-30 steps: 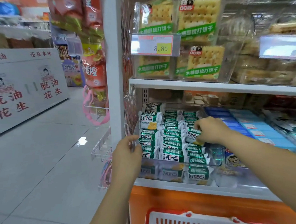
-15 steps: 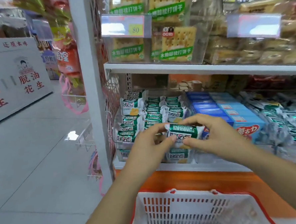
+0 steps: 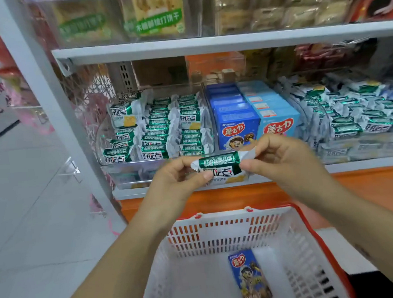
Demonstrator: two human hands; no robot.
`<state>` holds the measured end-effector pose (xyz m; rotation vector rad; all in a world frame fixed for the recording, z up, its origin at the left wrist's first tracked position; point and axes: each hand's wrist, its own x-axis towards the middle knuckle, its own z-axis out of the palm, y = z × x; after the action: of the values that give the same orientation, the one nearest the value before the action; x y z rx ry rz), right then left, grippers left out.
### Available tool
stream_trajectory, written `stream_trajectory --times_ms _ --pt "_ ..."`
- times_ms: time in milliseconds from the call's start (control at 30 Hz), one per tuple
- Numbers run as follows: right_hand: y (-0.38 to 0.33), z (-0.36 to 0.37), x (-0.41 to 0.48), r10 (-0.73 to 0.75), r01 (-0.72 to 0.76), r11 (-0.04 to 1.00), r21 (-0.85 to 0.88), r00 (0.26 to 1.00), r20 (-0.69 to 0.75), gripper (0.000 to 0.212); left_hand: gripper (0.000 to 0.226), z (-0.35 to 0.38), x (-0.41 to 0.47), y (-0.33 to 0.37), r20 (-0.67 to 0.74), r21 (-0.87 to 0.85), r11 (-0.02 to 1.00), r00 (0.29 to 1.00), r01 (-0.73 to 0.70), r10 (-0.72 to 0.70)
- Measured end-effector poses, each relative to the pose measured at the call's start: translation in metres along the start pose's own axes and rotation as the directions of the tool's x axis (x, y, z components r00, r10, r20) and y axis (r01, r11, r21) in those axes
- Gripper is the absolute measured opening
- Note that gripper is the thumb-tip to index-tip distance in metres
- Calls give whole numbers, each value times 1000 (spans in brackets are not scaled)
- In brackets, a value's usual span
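"Green-and-white biscuit packet (image 3: 218, 168) is off the shelf now. A second ago it sat in the clear tray among the others, under my right grip."

"So which grip has it?"

"Both. My left grip (image 3: 177, 184) pinches its left end between thumb and fingers. My right grip (image 3: 284, 164) pinches the crimped right end. The packet lies level between them, in the air, touching nothing else."

"And where have they gone since?"

"Back toward me and down. The tray of packets (image 3: 157, 128) now sits beyond my left grip and above it, and the blue boxes on the shelf (image 3: 237, 125) stand just behind my right grip. Half a second ago only the far end of the white basket (image 3: 218, 228) showed. Now it lies straight below both grips, with one blue box (image 3: 249, 277) flat on its floor."

"What does that mean for the job?"

"The pick is done, I judge. What is left is to lower the packet and let go, best to the left of that blue box, where bare floor shows."
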<state>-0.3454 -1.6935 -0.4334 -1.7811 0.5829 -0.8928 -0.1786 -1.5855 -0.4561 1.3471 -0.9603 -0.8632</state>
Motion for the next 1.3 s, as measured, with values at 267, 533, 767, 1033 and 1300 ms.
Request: stream_trajectory --times_ms 267,533,767,1033,1300 --pt "19 0 -6 204 -202 971 125 979 2 17 23 14 -11 -17 -139 -25 999 989 43 -46" --pt "21 3 -9 418 -486 856 175 850 320 19 23 13 -6 -25 -253 -18 993 961 113 -114" --pt "24 2 -10 428 -498 861 103 820 379 32 21 16 -10 -23 -316 161 987 948 5 47" --pt "27 -4 -8 395 -398 916 -43 881 259 20 22 14 -7 -23 -274 149 988 962 34 9" --pt "18 -3 -5 568 -653 597 465 754 330 20 30 12 -4 -16 -64 -282 936 969 210 -237"
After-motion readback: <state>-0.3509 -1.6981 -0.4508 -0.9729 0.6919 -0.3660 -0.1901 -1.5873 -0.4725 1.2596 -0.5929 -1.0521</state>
